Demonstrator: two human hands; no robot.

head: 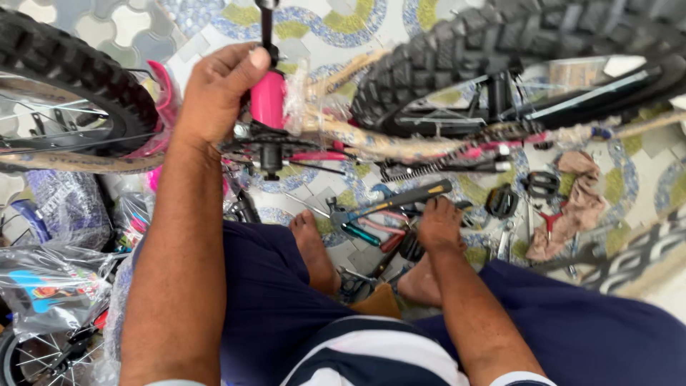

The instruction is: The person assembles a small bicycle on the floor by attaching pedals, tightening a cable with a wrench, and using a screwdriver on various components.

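Head view: left hand is clenching the pink frame tube; right hand, seemingly gripping nothing yet, is groping tools, risking the bike tipping.

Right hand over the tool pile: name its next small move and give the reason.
Probably close the right hand on one tool from the heap of hand tools beneath it, since the left hand already grips the pink bicycle frame tube, steadying it.

The pink metal bicycle frame is lying across the patterned tiled floor, between two knobby black rubber tyres. Nearer the seated person, loose metal hand tools are lying on the floor, a crumpled brown cloth rag lying right of them.
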